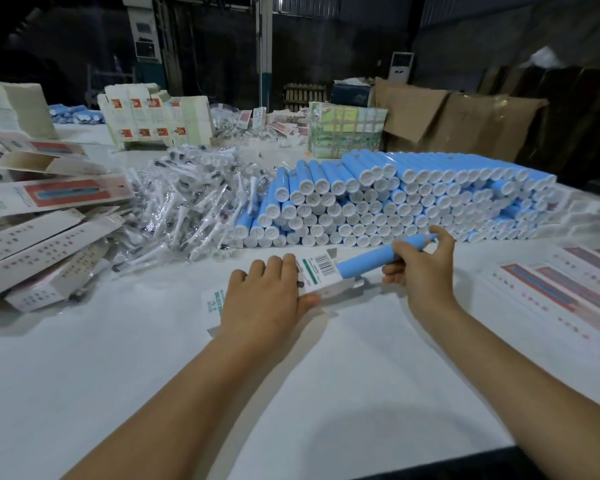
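Head view: left hand [267, 299] grips the white box [317, 273] on the table [153, 358], fingers curled over it; right hand [421, 271] pinches the blue tube [368, 259], its end inside the box's mouth.

Bare hands and forearms, nothing worn

The left hand [264, 292] and right hand [420, 271] are uncovered; both forearms are bare all the way to the frame's edge, at 7 o'clock and 4 o'clock.
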The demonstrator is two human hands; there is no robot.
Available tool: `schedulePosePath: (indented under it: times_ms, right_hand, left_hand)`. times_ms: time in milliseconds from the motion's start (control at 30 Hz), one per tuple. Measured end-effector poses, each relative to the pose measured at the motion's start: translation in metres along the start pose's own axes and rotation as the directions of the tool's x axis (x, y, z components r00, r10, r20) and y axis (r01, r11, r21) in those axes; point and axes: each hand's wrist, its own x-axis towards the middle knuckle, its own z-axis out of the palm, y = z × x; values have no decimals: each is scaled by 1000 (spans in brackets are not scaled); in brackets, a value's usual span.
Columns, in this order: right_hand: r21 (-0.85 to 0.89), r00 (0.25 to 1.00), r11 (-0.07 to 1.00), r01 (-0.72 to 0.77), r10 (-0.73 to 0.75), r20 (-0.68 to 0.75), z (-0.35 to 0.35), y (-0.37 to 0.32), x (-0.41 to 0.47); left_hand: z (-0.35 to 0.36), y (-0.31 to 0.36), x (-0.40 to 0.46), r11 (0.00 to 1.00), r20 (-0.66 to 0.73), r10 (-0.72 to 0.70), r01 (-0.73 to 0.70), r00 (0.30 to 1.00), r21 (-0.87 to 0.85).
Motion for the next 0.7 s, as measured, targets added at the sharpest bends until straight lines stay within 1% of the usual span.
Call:
schedulePosePath:
  times_ms: [100,167,233,300,400,467,533,600,633,667,700]
  right_hand:
    - [5,992,998,-60,60,113,9,7,-14]
    - [-80,973,992,-101,115,202,11,11,-25]
    - [-165,958,980,-111,149,243,11,13,-29]
    - [-175,960,975,-141,177,218,11,11,-28]
    - [-124,968,977,-175,194,161,10,7,-26]
    - [-106,979,983,-151,163,119,11,0,-25]
    - [-147,988,986,-72,90,122,18,-10,-26]
    - [-222,978,973,61,-13,209,34,-24,-29]
    - [-257,953,953,159,-81,291,46,-31,-33]
    - [-279,906,919,279,-156,393,61,-38,-39]
    - [-281,832,870,405,-223,507,77,-44,-46]
  left_hand:
    - [-2,-1,0,1000,5,-6,6,1000,-5]
    - [-1,-1,0,1000,-10,4,-5,1000,-22]
    - [1,-1,-2,999,-29,22,-23,999,-31]
    - [2,-2,-2,999,-29,27,-28,999,-39]
    - [2,-3,0,997,-27,33,-35,999,-65]
    - [0,-2,-2,997,-30,53,-55,998,-55]
    - [0,-1,-4,995,-24,78,-80,997,-60]
    - [-1,1,-5,992,-9,104,-104,995,-71]
    - [1,1,-4,991,-2,105,-105,994,-82]
    - [-1,0,-4,990,19,120,-119,993,-70]
    - [-3,-1,-5,989,32,136,-134,990,-59]
